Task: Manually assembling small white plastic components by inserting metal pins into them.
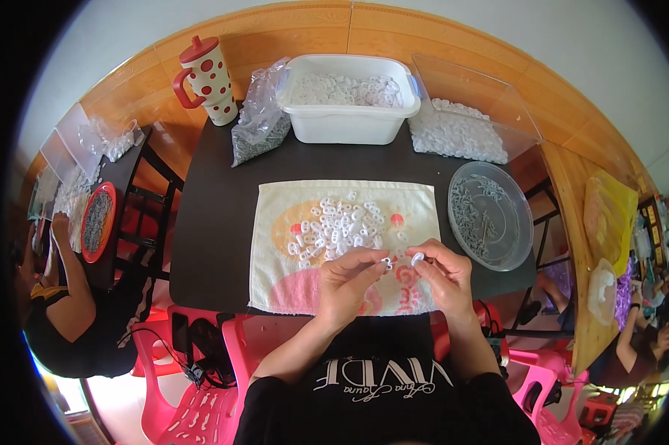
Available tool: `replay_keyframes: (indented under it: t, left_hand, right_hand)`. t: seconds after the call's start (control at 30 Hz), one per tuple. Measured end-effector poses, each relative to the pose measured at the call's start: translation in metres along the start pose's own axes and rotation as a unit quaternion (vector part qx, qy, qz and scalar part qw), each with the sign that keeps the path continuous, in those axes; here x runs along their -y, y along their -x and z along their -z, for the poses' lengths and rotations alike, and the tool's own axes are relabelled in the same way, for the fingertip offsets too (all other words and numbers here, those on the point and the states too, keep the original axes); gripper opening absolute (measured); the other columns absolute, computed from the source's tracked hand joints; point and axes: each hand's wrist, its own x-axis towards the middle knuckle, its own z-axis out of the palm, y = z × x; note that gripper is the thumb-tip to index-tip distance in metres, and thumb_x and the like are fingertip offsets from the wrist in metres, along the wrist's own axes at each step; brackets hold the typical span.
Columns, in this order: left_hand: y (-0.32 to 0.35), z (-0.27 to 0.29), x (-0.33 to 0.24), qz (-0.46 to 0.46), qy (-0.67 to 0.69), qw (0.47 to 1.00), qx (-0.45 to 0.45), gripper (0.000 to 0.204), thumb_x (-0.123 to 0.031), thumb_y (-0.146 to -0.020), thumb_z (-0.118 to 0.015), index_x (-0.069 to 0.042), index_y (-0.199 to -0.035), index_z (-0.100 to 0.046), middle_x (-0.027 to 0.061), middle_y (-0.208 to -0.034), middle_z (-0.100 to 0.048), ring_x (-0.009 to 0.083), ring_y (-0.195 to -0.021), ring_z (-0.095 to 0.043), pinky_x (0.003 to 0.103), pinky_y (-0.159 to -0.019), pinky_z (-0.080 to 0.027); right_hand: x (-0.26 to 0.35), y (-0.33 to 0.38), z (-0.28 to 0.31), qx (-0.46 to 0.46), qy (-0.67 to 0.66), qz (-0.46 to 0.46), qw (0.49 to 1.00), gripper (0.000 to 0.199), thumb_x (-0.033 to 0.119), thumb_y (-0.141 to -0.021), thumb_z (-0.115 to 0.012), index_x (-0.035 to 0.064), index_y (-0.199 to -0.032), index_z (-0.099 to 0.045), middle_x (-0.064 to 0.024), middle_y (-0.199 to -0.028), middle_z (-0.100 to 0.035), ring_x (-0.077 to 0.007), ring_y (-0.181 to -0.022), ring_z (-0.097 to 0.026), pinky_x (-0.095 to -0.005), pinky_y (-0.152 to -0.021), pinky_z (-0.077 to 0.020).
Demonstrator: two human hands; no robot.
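Observation:
Over the near right part of a patterned towel (275, 278), both hands are raised close together, a small gap between them. My left hand (344, 285) pinches a small white plastic piece (387, 263) between thumb and fingertips; its exact kind is too small to tell. In my right hand (445, 280), thumb and finger grip a rounder white plastic piece (417, 258). Just beyond the hands, a loose heap of small white plastic parts with holes (342, 226) lies spread on the towel.
Right of the towel stands a round clear tray of grey screws (490, 215). Along the back are a white tub (349, 122) of white parts, bags of screws (260, 137) and white pieces (456, 133), and a spotted tumbler (212, 81). Other people sit at side tables.

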Motion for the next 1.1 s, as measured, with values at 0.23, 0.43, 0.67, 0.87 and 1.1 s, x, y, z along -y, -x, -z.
replay_keyframes:
  t: [0.23,0.43,0.67,0.87,1.1]
  left_hand:
    - [0.001,-0.005,-0.003,-0.015,-0.04,0.999,0.009,0.025,0.014,-0.089,-0.064,0.002,-0.109,-0.072,0.0084,-0.1,-0.067,0.0143,-0.089,-0.065,0.026,-0.081,-0.053]
    - [0.002,-0.005,-0.004,-0.016,-0.054,0.998,0.014,0.025,0.014,-0.089,-0.063,0.002,-0.109,-0.072,0.008,-0.099,-0.067,0.0139,-0.088,-0.065,0.025,-0.081,-0.052]
    - [0.004,-0.005,-0.009,0.018,-0.043,0.999,0.006,0.025,0.014,-0.089,-0.063,0.002,-0.108,-0.072,0.0079,-0.098,-0.068,0.0136,-0.087,-0.065,0.025,-0.08,-0.052]
    - [0.005,-0.004,-0.008,0.022,-0.042,0.999,0.0,0.025,0.015,-0.088,-0.063,0.002,-0.107,-0.073,0.0077,-0.095,-0.068,0.0133,-0.086,-0.066,0.025,-0.079,-0.052]
    - [0.005,-0.003,-0.002,-0.014,-0.052,0.998,0.009,0.02,0.009,-0.091,-0.064,0.0,-0.107,-0.073,0.0049,-0.094,-0.065,0.0048,-0.062,-0.06,0.018,-0.046,-0.045]
  right_hand:
    - [0.005,0.003,-0.012,-0.027,0.044,0.02,0.998,0.027,-0.01,-0.093,-0.059,-0.0064,-0.12,-0.064,-0.0045,-0.096,-0.06,-0.0077,-0.083,-0.058,-0.0228,-0.074,-0.0503]
    - [0.002,0.002,-0.008,-0.004,0.061,0.055,0.997,0.027,-0.01,-0.094,-0.058,-0.0065,-0.12,-0.064,-0.0057,-0.096,-0.061,-0.0084,-0.083,-0.059,-0.0231,-0.074,-0.0511]
    - [0.006,0.001,-0.013,0.005,0.144,0.087,0.986,0.029,-0.013,-0.086,-0.063,-0.0087,-0.115,-0.066,-0.0089,-0.095,-0.062,-0.01,-0.08,-0.057,-0.0216,-0.072,-0.0443]
    - [0.01,-0.002,-0.015,0.004,0.216,0.127,0.968,0.028,-0.012,-0.085,-0.062,-0.0067,-0.112,-0.068,-0.0115,-0.091,-0.065,-0.0161,-0.077,-0.06,-0.0253,-0.07,-0.0461]
    - [0.012,-0.004,-0.02,-0.001,0.259,0.18,0.949,0.028,-0.01,-0.09,-0.06,-0.0029,-0.117,-0.066,-0.0097,-0.084,-0.061,-0.0157,-0.068,-0.06,-0.0262,-0.06,-0.0466]
